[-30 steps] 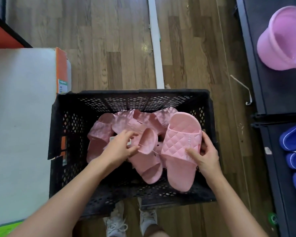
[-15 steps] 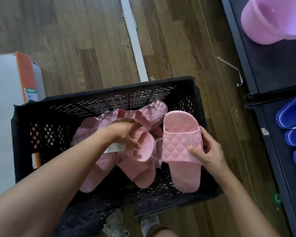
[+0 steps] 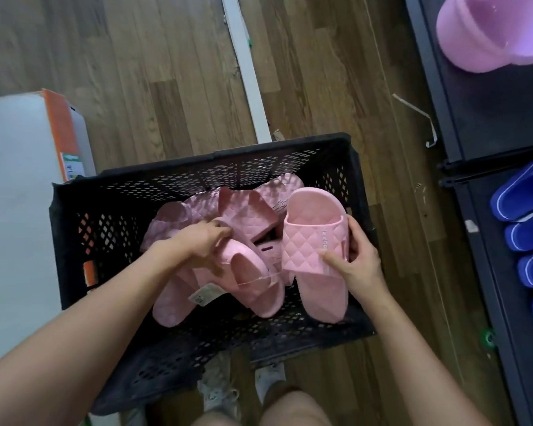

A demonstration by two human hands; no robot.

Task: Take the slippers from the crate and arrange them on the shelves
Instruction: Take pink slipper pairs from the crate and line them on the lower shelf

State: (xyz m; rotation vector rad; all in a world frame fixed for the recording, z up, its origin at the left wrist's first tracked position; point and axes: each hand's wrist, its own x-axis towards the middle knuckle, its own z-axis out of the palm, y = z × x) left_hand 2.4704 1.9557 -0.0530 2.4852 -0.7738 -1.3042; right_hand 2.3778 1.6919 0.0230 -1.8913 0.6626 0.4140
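Head view | grips pink slipper (image 3: 314, 241) by its quilted strap in right hand (image 3: 356, 265), raised over crate (image 3: 228, 158), ready to carry | curls left hand (image 3: 197, 241) round second slipper (image 3: 246, 272) atop the pile inside, probably seeking the mate | probably bound for shelves (image 3: 490, 112) at right, beside blue slippers (image 3: 523, 198)

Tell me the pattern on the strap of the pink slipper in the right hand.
Quilted diamonds on the pink slipper strap, head view.

Crate (image 3: 197, 176) open-topped, mesh walls round the slipper heap (image 3: 228, 216)
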